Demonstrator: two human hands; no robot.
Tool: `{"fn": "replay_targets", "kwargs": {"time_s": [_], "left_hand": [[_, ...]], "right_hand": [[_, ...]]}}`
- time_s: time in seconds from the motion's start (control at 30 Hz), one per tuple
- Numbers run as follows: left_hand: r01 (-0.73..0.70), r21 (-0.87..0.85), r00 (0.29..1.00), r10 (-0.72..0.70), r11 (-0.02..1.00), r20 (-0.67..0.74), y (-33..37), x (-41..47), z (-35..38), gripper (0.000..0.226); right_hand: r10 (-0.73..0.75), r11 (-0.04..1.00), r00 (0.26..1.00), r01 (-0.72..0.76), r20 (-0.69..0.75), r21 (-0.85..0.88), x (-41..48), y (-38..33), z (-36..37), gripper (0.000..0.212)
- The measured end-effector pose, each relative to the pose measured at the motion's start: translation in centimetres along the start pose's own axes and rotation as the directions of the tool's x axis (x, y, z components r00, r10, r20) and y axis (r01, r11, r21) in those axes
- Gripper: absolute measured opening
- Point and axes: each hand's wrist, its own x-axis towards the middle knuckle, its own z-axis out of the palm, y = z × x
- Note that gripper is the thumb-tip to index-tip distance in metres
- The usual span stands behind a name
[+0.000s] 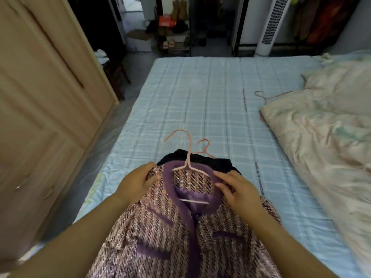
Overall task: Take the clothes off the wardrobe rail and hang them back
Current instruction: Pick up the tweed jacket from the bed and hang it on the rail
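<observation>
A purple and pink tweed jacket (164,233) with a plain purple collar lies face up on the blue checked bed (210,101). A pale pink wire hanger (188,157) sits inside its neck, hook pointing away from me. My left hand (138,180) grips the jacket's left shoulder. On the right side of the collar my right hand (236,189) pinches the fabric. Under the jacket lies a dark garment (212,161) on an orange-pink hanger (206,146).
A light wooden wardrobe (46,101) with shut doors stands along the left. A rumpled pale duvet (325,133) covers the bed's right side, with another pink hanger (271,96) beside it. A white tower fan (271,27) and a shoe rack (174,27) stand beyond the bed.
</observation>
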Motion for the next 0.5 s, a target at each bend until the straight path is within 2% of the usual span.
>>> {"fn": "replay_targets", "kwargs": {"time_s": [0.07,0.13,0.23,0.4,0.5], "left_hand": [[0.011,0.023,0.997,-0.009,1.000,-0.074,0.9,-3.0,-1.3,0.024],[0.029,0.055,0.991,-0.022,0.998,-0.132,1.5,-6.0,-2.4,0.019],[0.060,0.095,0.981,-0.041,0.994,-0.192,1.4,-10.8,-4.3,0.018],[0.119,0.057,0.949,-0.097,0.991,-0.300,-0.5,-19.0,-8.7,0.042],[0.107,0.077,0.903,-0.064,0.991,-0.425,-1.1,-24.3,-12.2,0.041]], "right_hand": [[-0.039,0.999,0.999,0.039,0.012,-0.036,-0.8,-1.6,-1.0,0.041],[-0.102,0.993,0.994,0.103,0.028,-0.062,-1.7,-3.5,-1.4,0.042],[-0.185,0.983,0.982,0.185,0.051,0.000,-3.1,-7.3,-1.5,0.040],[-0.300,0.946,0.952,0.306,-0.064,0.107,-4.2,-15.6,-1.8,0.033],[-0.386,0.906,0.917,0.397,-0.099,0.146,-4.4,-21.3,-2.0,0.032]]}}
